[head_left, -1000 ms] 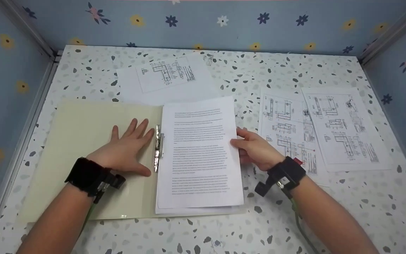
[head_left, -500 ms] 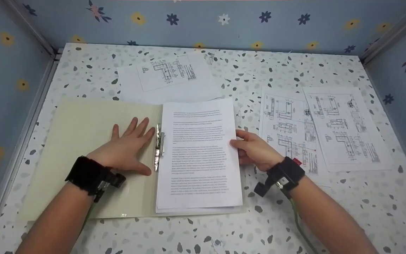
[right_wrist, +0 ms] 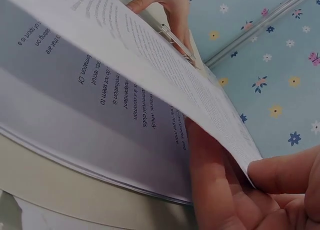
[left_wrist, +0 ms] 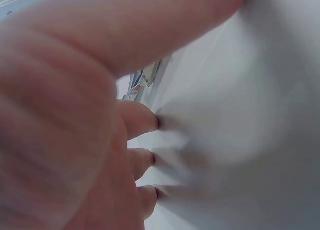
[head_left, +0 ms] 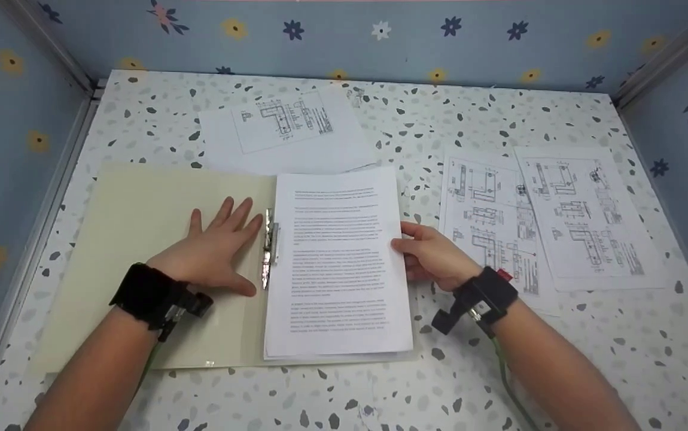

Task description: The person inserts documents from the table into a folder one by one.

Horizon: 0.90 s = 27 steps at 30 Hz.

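Paper [head_left: 338, 263] pinched in right grip [head_left: 434, 254]; left grip [head_left: 209, 251] on folder [head_left: 140, 206]

In the right-wrist view, toward nine o'clock, the lower sheet [right_wrist: 95, 110] under the lifted page [right_wrist: 165, 55] reads, in part, "of sport is a", "do not seem to", "motivation is". Lettering on the drawings [head_left: 586, 221] at three o'clock is illegibly small.

Cream file folder [head_left: 134, 209] lying open, flat on speckled desk [head_left: 350, 392], cover at nine o'clock. Text-printed white paper stack [head_left: 341, 233] on folder's three o'clock side; upper pages [right_wrist: 155, 60] lifted along three o'clock edge, bowed above lower pages [right_wrist: 75, 130]. Silvery metal lever clip [head_left: 268, 251] beside stack's nine o'clock edge.
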Available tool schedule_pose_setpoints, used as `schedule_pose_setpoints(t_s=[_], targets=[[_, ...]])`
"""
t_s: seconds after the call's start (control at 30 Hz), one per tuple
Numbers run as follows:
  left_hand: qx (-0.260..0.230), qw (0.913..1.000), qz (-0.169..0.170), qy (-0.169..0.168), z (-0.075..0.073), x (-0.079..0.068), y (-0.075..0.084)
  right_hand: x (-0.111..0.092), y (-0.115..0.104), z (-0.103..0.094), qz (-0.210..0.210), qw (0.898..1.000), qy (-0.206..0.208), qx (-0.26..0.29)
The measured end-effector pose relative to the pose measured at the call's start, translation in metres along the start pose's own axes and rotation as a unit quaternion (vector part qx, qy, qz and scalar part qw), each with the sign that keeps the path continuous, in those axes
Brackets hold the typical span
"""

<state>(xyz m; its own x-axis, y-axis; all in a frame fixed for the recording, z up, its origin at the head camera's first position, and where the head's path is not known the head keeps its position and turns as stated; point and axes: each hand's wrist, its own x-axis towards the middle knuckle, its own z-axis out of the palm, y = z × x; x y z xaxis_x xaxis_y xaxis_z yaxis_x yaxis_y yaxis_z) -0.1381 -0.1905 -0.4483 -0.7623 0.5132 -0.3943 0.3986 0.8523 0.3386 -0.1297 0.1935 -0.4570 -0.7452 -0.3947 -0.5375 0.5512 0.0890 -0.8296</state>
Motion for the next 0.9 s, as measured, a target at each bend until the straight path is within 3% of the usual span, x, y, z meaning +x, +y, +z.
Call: schedule_pose_setpoints(t_s=[0.33,0.53,0.73,0.9], targets=[[-0.001,1.0000,0.002,-0.002,-0.001,0.000,0.001,-0.003,-0.003,-0.001,0.012,1.000,0.004,-0.004],[-0.018,0.9998,0.002,0.004,-0.007,-0.005,0.001,-0.012,-0.007,-0.014,0.009,0.997,0.028,-0.078],[-0.010,0.9991,0.019,0.038,-0.020,-0.008,0.004,-0.034,-0.015,-0.047,-0.015,0.981,0.058,-0.183],[-0.017,0.9959,0.036,0.081,-0.031,-0.005,0.018,-0.056,-0.021,-0.098,-0.041,0.959,0.153,-0.236]])
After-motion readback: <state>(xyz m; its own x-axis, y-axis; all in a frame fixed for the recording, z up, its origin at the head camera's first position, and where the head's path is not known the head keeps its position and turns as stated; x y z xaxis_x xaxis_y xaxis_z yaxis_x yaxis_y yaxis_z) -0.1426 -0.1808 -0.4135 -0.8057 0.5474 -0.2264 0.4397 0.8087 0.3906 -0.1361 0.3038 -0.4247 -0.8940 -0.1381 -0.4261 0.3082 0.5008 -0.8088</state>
